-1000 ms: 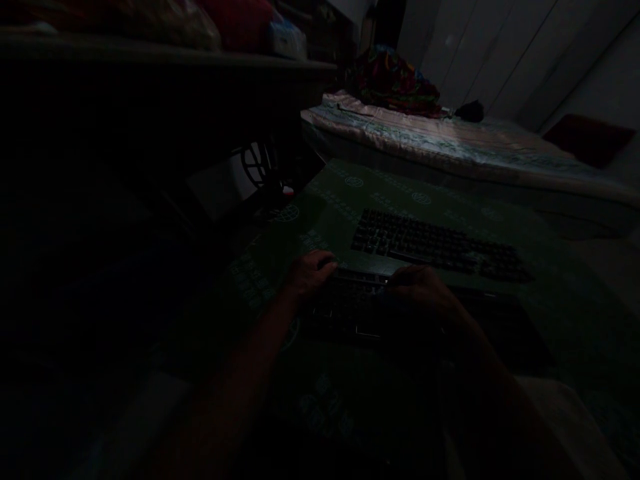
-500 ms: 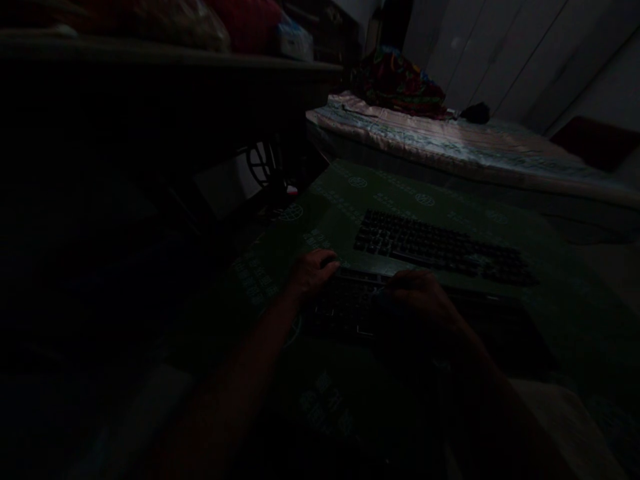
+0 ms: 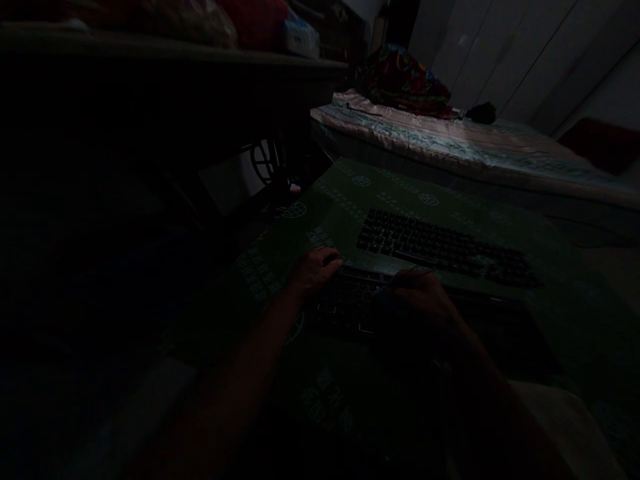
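The picture is very dark. A black keyboard base lies on a green printed board, and its left part shows pale outlines where keys would sit. My left hand is closed at the base's far left corner, thumb and fingers gripping its edge. Over the middle of the base, my right hand is closed with its fingers pinched together. Whatever it holds is lost in shadow, though a thin dark line shows above its knuckles. Just beyond both hands, rows of dark keycaps lie in keyboard order.
To the left stands a dark table with bags and a small white pack on top. A spoked wheel shows beneath it. Behind the board is a bed with a red patterned blanket.
The whole view has shifted slightly, so things sit a little further right. Both hands keep nearly the same place on the keyboard base.
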Tool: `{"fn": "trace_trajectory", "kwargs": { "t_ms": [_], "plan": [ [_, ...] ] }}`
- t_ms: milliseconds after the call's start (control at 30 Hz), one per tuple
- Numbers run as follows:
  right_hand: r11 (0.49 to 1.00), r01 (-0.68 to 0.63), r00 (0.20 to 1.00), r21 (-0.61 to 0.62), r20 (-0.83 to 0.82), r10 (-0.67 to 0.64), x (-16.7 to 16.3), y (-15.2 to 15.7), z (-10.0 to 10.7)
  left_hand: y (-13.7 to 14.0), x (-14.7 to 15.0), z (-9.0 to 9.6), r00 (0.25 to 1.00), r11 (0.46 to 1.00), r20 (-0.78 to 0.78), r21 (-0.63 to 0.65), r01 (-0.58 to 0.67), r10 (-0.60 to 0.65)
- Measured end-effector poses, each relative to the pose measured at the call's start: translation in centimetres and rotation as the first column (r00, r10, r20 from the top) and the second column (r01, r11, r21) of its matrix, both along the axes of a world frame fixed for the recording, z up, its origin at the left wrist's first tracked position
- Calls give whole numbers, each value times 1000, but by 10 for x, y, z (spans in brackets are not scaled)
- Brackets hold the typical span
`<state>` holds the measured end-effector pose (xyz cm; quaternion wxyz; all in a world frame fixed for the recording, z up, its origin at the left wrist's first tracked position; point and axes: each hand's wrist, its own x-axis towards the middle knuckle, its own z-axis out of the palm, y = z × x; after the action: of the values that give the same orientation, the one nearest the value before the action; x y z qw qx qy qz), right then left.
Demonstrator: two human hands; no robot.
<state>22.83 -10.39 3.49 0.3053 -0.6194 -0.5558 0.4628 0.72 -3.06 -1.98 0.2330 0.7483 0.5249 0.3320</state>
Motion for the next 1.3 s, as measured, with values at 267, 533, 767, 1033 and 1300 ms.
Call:
{"fn": "trace_trajectory", "kwargs": {
  "t_ms": [267,533,767,1033,1300],
  "plan": [
    [999,-42,999,5,-22,42,2,2,-3,-2,0,2,1000,1000,-15,-1,-9,9],
    [997,-73,997,-29,-22,73,3,0,4,-1,0,1,1000,1000,0,1,-2,2],
    [991,44,995,129,-94,-32,-10,3,-11,-1,0,1,1000,1000,-12,2,-16,16],
    [982,-137,988,127,-58,145,-11,0,-13,0,0,-1,1000,1000,-16,12,-5,5],
    [997,-41,992,65,-117,49,-10,1,-10,0,1,0,1000,1000,-14,0,-20,20]
  ]
}}
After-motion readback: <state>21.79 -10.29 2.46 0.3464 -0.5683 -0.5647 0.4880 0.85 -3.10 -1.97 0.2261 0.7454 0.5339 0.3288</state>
